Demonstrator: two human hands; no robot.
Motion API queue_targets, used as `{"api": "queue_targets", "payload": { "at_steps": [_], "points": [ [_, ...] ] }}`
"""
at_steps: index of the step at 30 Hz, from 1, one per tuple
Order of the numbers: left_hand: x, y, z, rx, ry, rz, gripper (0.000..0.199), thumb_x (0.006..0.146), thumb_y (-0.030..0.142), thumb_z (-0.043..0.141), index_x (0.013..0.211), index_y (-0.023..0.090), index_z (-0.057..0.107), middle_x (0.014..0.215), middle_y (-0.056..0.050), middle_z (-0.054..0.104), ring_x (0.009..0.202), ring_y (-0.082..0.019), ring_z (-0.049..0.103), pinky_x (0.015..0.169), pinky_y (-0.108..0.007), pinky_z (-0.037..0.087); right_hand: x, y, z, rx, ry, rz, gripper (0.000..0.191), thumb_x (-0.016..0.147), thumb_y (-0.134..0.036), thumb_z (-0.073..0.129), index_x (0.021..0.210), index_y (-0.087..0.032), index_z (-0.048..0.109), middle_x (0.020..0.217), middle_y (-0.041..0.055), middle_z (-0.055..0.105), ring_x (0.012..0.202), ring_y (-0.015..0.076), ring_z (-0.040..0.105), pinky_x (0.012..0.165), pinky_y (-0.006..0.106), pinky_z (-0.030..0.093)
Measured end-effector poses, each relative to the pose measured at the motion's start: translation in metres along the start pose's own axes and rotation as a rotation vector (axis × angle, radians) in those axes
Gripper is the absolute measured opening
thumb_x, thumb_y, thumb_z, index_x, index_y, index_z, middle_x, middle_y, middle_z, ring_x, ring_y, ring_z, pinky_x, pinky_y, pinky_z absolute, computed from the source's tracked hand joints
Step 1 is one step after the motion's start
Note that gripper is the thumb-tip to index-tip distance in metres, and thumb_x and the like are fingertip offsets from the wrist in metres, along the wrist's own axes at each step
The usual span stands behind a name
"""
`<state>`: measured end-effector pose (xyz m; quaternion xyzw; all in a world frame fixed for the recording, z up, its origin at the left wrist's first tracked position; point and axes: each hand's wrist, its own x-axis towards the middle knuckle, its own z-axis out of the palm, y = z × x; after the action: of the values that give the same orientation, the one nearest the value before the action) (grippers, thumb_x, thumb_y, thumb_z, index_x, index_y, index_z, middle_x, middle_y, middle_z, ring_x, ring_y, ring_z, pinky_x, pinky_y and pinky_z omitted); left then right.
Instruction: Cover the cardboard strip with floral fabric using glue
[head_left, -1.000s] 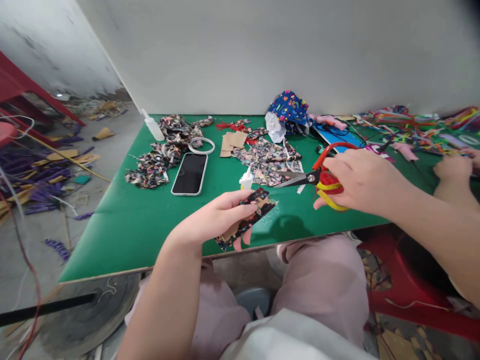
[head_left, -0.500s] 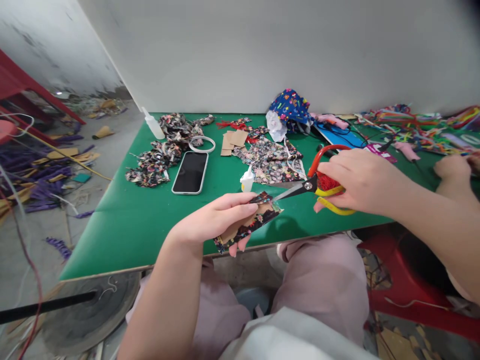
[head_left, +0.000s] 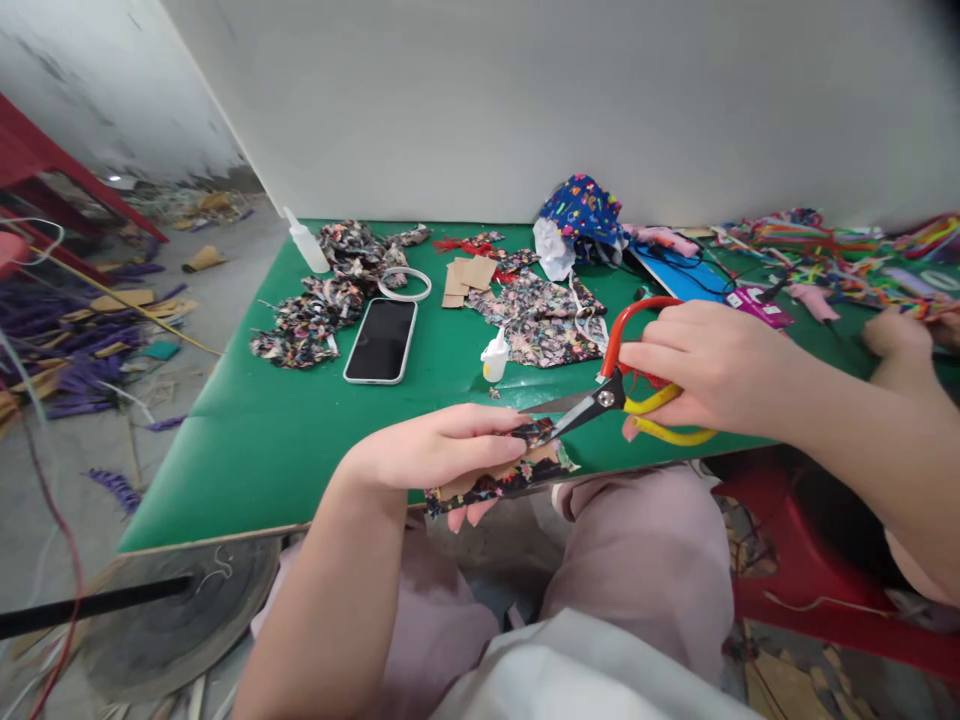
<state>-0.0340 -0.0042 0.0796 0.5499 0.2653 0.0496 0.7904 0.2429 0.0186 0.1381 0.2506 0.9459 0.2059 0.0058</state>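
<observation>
My left hand grips a piece of cardboard edged with dark floral fabric, thumb on top and fingertips underneath, at the table's front edge. In my right hand is a pair of scissors with red and yellow handles. Their blades are parted, and the tips reach the fabric's upper edge beside my left thumb. Just beyond stands a small white glue bottle. Behind it lie floral fabric pieces and several cardboard pieces.
A phone, a white ring, bunched floral fabric and a second white bottle occupy the left of the green table. Blue patterned cloth sits at the back. On the right are colourful strips and another person's hand.
The scissors have opened wider and moved slightly left, with the blades now at the fabric's upper edge. The held piece has turned a little and dipped.
</observation>
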Motion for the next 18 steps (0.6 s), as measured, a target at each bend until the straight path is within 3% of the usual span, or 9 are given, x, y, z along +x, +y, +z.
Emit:
{"api": "queue_targets", "payload": {
  "at_steps": [10,18],
  "points": [
    [-0.0014,0.0008,0.0011,0.111,-0.015,-0.020,0.025,0.087,0.041,0.043,0.094,0.017,0.049,0.047,0.006,0.050,0.036,-0.007,0.046,0.033,-0.013,0.036,0.0030,-0.0035,-0.0085,-0.034,-0.012,-0.095,0.041,0.077,-0.053,0.051,0.091,-0.016,0.060,0.066,0.0031,0.052,0.064,0.0168,0.046,0.063,0.030,0.033],
    [-0.0020,0.0029,-0.0020,0.236,-0.141,-0.021,0.024,0.087,0.037,0.043,0.094,0.015,0.052,0.048,0.004,0.050,0.036,-0.007,0.045,0.034,-0.014,0.039,0.0033,-0.0087,-0.0088,-0.010,-0.018,-0.120,0.034,0.084,-0.047,0.041,0.089,-0.018,0.059,0.063,0.0019,0.050,0.062,0.0154,0.044,0.063,0.030,0.032]
  ]
}}
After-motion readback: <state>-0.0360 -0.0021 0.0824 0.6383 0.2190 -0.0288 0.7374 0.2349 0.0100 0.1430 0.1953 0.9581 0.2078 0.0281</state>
